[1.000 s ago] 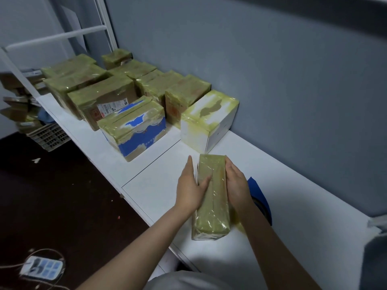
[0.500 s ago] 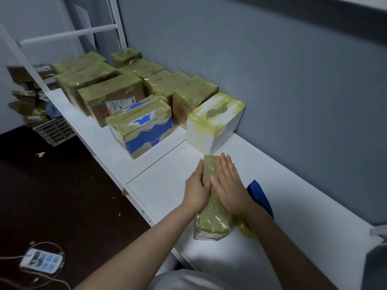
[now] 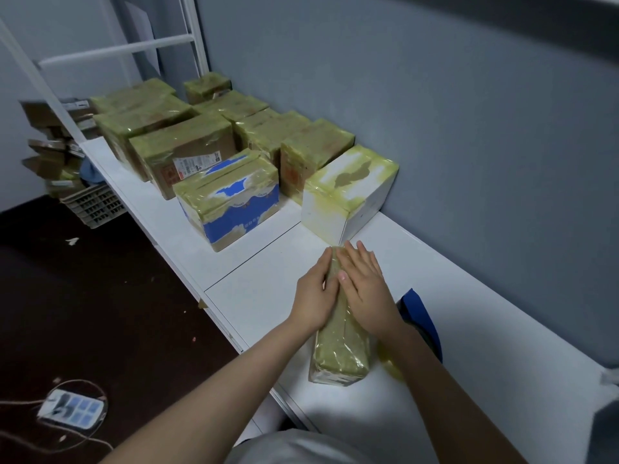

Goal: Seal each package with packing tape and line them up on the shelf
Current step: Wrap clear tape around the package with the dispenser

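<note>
Head view. Taped boxes (image 3: 227, 202) lined up on a white shelf (image 3: 261, 296), done. Nearer, one long wrapped package (image 3: 341, 356) lying flat, just short of that row. Left hand (image 3: 315, 296) against its side, right hand (image 3: 366, 296) flat on top, fingers (image 3: 355, 260) straight, pressing, not gripping. Probably final smoothing; lining up left.

We can read no words here. Left of the white box (image 3: 348, 195), the brown carton (image 3: 201, 140) bears a shipping label (image 3: 197, 164) with blurred print. The blue-and-white box (image 3: 231, 209) just left of the white box carries pale lettering (image 3: 249, 224) too small to read.
</note>
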